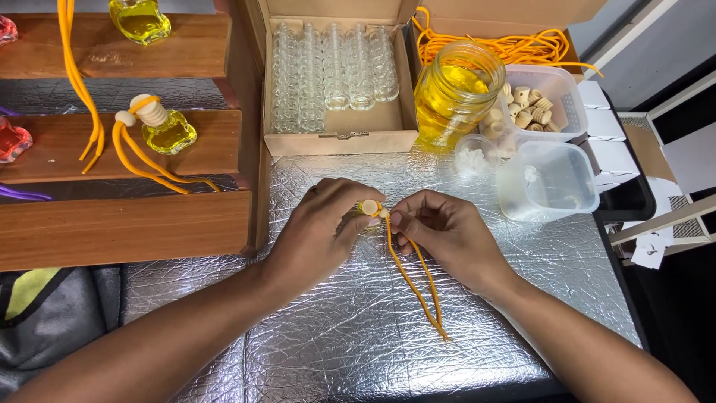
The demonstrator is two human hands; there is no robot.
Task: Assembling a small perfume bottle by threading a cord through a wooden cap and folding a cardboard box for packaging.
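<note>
Risk here: small round wooden bead (pixel 370 207) slipping off the doubled orange cord (pixel 415 277), likely if either pinch loosens on the crinkled silver foil mat (pixel 350 328). Bead at frame centre, pinched by left hand (pixel 322 231) fingertips; right hand (pixel 445 233) fingers pressed together on the cord just beside it. Cord tails trailing toward lower centre. Upper centre: cardboard box of clear glass bottles (pixel 337 75).
</note>
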